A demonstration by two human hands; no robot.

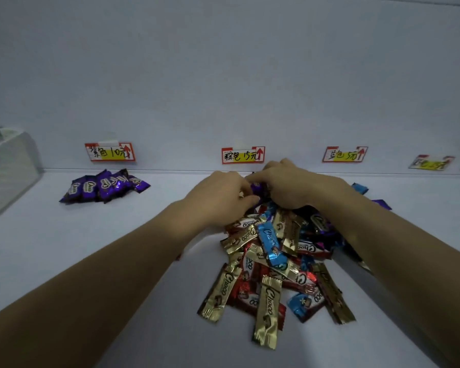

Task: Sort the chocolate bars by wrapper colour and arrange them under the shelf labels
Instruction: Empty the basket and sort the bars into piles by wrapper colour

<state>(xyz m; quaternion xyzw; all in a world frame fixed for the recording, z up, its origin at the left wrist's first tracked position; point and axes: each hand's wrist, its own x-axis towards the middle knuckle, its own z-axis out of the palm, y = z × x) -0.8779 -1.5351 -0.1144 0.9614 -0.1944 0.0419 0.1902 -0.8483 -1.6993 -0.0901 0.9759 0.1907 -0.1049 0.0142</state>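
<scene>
Far left edge: translucent grey plastic box [10, 176], cut off by the frame. It stands on the white matte shelf surface [51, 248], hard against the back. Side wall tilts in the wide-angle view. Dark strip along its top rim; a pale patch at the near top corner, too blurred to identify. Faint whitish marks on the side, unreadable.

Back: plain pale grey-white wall [223, 62] fills the upper half. It meets the shelf surface in a thin dark seam running the full width. Top right corner: a faint darker edge line, slightly slanted.
</scene>
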